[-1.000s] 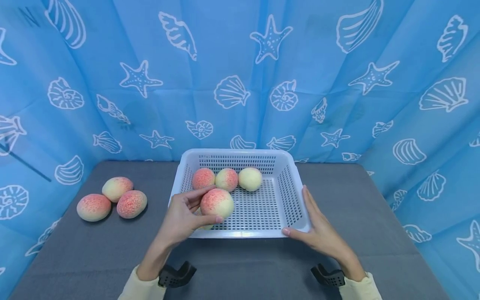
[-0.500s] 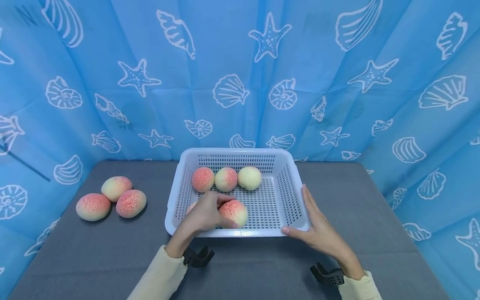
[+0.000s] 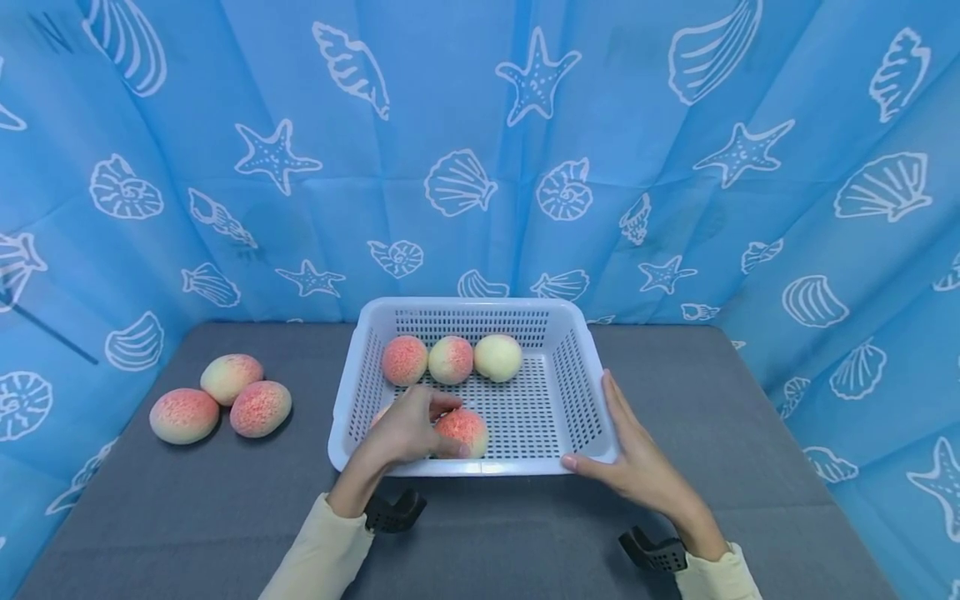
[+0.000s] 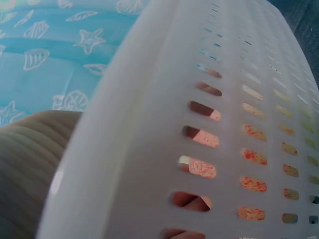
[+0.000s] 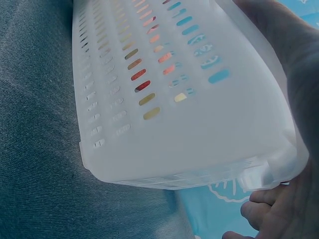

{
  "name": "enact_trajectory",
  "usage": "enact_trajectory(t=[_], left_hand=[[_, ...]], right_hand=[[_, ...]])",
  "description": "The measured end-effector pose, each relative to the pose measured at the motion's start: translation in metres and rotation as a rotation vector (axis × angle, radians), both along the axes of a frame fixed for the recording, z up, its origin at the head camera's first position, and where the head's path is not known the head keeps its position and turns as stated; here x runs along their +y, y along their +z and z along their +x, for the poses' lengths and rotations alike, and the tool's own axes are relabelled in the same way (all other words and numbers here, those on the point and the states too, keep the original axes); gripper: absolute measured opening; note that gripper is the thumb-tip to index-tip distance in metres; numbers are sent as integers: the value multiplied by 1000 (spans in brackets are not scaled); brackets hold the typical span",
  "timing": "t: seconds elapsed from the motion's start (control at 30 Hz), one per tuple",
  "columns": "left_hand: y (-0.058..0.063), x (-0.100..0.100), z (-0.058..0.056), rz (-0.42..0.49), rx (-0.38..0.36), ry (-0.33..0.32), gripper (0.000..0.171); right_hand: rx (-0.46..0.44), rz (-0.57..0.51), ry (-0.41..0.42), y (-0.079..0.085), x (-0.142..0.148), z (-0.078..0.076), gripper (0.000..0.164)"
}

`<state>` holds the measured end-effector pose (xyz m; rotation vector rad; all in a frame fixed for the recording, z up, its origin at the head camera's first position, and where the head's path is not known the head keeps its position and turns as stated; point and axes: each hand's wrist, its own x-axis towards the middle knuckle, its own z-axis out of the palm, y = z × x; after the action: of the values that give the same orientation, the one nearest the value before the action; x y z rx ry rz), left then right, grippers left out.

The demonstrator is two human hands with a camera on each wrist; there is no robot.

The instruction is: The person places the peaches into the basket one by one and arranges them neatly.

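Note:
A white plastic basket (image 3: 486,468) with slotted sides stands on the table. My left hand (image 3: 405,429) reaches over its front rim, with fingers and thumb around a red-and-cream peach (image 3: 467,429) low in the basket. Another peach is mostly hidden behind that hand. Along the back of the basket sit a red peach (image 3: 405,360), a red-and-cream peach (image 3: 451,360) and a pale peach (image 3: 498,358). My right hand (image 3: 637,458) holds the basket's front right corner, thumb at the front rim and fingers along the right side. In the left wrist view, peach skin (image 4: 202,168) shows through the slots.
Left of the basket, three more peaches lie grouped on the grey cloth: a pale-topped peach (image 3: 232,379), a red one (image 3: 261,408) and an outer one (image 3: 184,416). A blue curtain (image 3: 480,150) with white shells hangs behind the table.
My left hand has carried its peach rightward and down into the basket. In the last half second that peach has sunk slightly and turned its redder side up. My right hand has stayed put.

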<state>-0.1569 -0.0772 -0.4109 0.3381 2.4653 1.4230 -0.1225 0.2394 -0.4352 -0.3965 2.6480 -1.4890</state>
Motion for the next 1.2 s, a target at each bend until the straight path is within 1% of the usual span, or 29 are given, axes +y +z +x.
enact_trajectory(t=[0.07,0.27,0.37,0.4,0.5,0.6,0.7,0.8,0.93,1.0,1.07,1.13,1.2], left_hand=[[0,0,1,13,2,22,66],[0,-2,2,33,24,59,63],[-1,-5,3,81,40,61,64],[-1,-8,3,105,55,51,65],[-1,-19,5,188,91,17,67],[0,-35,10,235,123,17,70],[4,-52,16,246,139,73,72],[9,-65,21,253,174,105,73],[14,-81,23,243,248,142,71],[16,-90,25,240,286,189,71],[18,-100,26,236,319,265,70],[19,-113,28,219,346,363,70],[18,-128,29,201,358,474,70]], right_hand=[[3,2,-2,0,0,0,130],[10,19,-13,0,0,1,129],[8,27,-20,-1,-1,1,129],[7,28,-21,-1,-1,1,129],[3,24,-23,-1,-1,2,129],[-1,10,-18,-1,-2,2,129],[4,11,-15,-1,-2,2,129],[17,20,-17,-1,-1,1,129],[24,22,-15,-1,0,1,128],[29,27,-12,-1,0,0,128],[30,26,-6,-1,0,0,128],[30,22,-1,-1,1,0,128],[29,14,3,0,1,0,128]])
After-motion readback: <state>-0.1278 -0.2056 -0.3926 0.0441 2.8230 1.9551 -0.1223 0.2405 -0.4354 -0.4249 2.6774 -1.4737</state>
